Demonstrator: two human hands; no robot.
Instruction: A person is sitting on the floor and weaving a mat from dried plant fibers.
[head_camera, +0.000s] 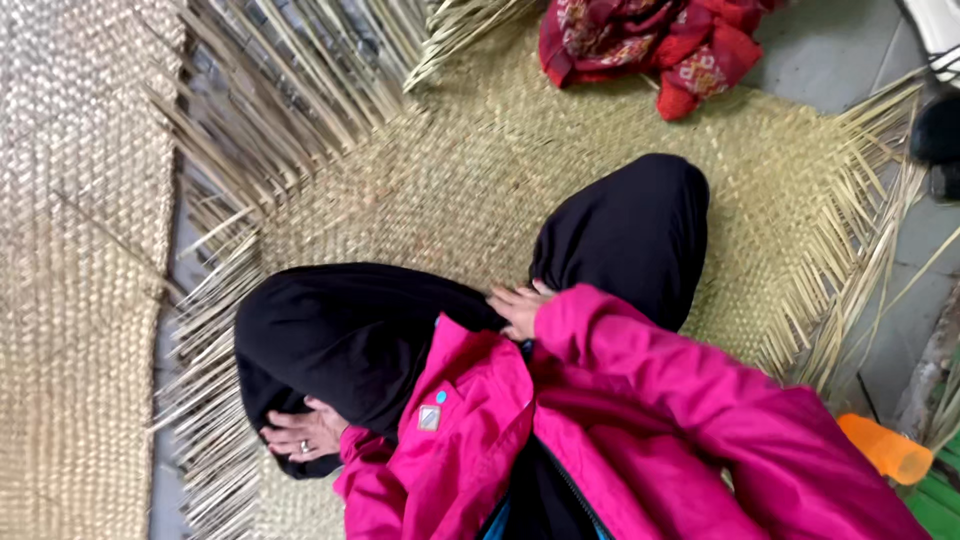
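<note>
Item: we are sitting on a half-woven straw mat (470, 190), knees drawn up. Our left hand (300, 435) is lying flat, grip apart, on black trousers (340, 330); our right hand (520, 308), fingers loosely curled, is resting between the knees, holding nothing. Red cloth (650, 40) is lying far right.

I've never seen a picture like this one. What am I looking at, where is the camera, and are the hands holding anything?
There is no machine here. The one picture comes from a camera worn on a person's head, looking down at their own body. You see pink jacket sleeves and knees in black cloth.

The person sits on a woven straw mat with loose unwoven strands at its edges. The left hand, wearing a ring, rests on the black cloth over the left knee. The right hand touches the cloth by the right knee. Neither holds a tool.

Nearby lie a red patterned cloth, another woven mat and an orange cup.
</note>
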